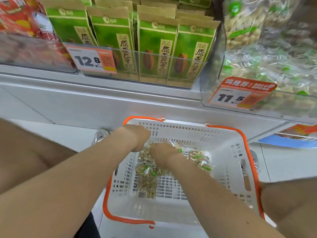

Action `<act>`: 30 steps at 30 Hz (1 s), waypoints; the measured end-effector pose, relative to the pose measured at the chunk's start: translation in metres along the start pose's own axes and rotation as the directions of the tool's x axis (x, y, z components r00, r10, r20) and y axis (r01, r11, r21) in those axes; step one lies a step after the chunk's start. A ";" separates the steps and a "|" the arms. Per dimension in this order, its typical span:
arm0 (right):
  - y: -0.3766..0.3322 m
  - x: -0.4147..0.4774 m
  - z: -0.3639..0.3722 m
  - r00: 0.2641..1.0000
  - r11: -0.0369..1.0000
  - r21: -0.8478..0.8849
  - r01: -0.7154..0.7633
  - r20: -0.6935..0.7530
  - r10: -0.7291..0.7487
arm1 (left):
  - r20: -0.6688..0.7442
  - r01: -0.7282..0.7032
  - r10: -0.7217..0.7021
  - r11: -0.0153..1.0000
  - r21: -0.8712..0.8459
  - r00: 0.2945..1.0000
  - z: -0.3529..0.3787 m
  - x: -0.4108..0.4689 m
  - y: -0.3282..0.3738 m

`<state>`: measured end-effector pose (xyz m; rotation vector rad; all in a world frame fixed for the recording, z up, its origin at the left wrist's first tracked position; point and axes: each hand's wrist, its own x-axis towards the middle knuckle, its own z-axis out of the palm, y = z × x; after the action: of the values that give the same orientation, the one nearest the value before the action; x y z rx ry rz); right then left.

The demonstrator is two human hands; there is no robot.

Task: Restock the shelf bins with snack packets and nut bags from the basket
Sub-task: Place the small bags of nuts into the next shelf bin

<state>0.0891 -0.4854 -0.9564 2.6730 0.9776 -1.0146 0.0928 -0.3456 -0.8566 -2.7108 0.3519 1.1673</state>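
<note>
at far left we see red packets (15, 16) behind a clear bin front. next along the shelf a price tag (89, 60) reading 12.8 is clipped to a clear bin of upright green seed packets (154, 48), standing in rows.

below the shelf, both bare forearms reach down into a white basket (228, 169) with orange handles (247, 146). the left hand (137, 137) is near the basket's far wall, knuckles up, touching the top of a clear nut bag (147, 177) that lies along the basket floor, barcode end towards us. its fingers point away from us, so we cannot tell whether it grips. just beside it, the right hand (163, 154) rests on the same heap of bags, fingers hidden under its back; there too we cannot tell the grip. a second nut bag (199, 158) lies just right of that hand.

above right, an orange tag (240, 95) reads 11.5 on a bin of shelf nut bags (274, 66), blurred.
</note>
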 end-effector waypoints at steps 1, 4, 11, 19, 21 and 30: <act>-0.003 0.007 0.008 0.999 1.000 -0.008 0.021 -0.025 -0.022 | 0.008 0.000 0.000 1.000 0.001 1.000 0.002 0.002 -0.001; -0.006 0.023 0.032 0.998 0.997 -0.066 0.052 -0.024 -0.053 | 0.008 0.000 0.000 1.000 0.010 1.000 0.006 0.007 -0.003; 0.002 0.028 0.048 0.980 0.999 -0.043 0.005 0.198 0.004 | 0.019 0.000 0.001 0.999 -0.038 1.000 0.011 0.015 -0.007; 0.022 0.033 0.027 0.951 0.924 0.346 -0.162 -0.196 0.240 | 0.024 -0.001 0.003 0.997 -0.073 1.000 0.001 0.003 -0.007; 0.027 0.028 0.014 0.940 0.833 0.539 -0.120 -0.208 0.271 | 0.013 0.014 -0.013 0.997 -0.074 1.000 -0.005 -0.002 -0.009; 0.016 -0.036 -0.041 0.903 0.103 0.969 0.223 -0.246 0.351 | -0.157 0.039 -0.090 0.952 -0.303 0.983 -0.023 -0.020 -0.018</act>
<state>0.1014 -0.5043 -0.9037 4.1872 -0.1178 -1.4508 0.1002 -0.3314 -0.8253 -3.0676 0.1122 1.0492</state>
